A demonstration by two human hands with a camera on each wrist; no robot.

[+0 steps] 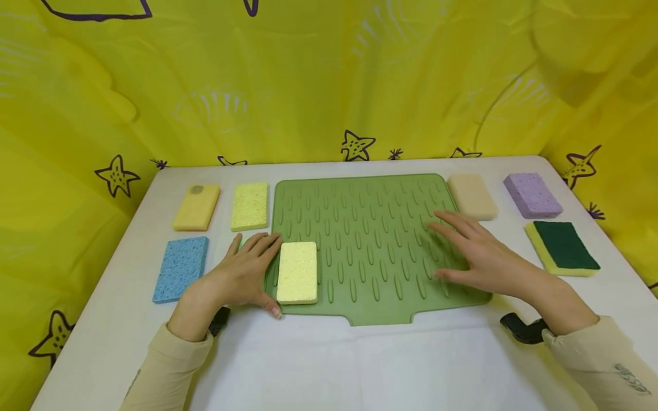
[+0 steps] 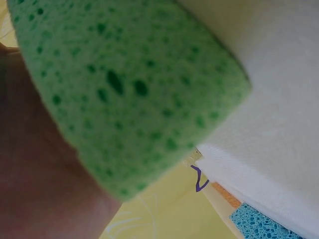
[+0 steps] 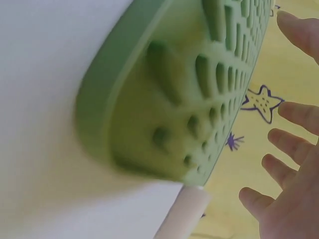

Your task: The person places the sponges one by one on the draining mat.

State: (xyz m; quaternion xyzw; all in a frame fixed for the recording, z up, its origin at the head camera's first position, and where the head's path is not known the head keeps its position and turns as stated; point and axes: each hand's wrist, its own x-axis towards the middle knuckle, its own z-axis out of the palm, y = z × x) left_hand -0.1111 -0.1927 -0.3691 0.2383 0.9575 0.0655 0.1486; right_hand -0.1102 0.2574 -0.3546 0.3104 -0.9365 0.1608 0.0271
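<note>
A pale yellow sponge (image 1: 297, 273) lies on the left front part of a green ridged mat (image 1: 362, 228). My left hand (image 1: 241, 277) is spread just left of that sponge, with its fingertips and thumb at the mat's left side. Under this hand is a green sponge (image 2: 124, 99), mostly hidden in the head view and close up in the left wrist view. My right hand (image 1: 485, 257) hovers over the mat's right side with fingers extended and apart, and nothing is in it.
Left of the mat lie a yellow sponge (image 1: 197, 208), a speckled yellow-green sponge (image 1: 249, 205) and a blue sponge (image 1: 181, 269). Right of it are a beige sponge (image 1: 472, 197), a purple sponge (image 1: 533, 195) and a yellow sponge with dark green scouring side (image 1: 564, 245). A yellow curtain (image 1: 308, 85) hangs behind.
</note>
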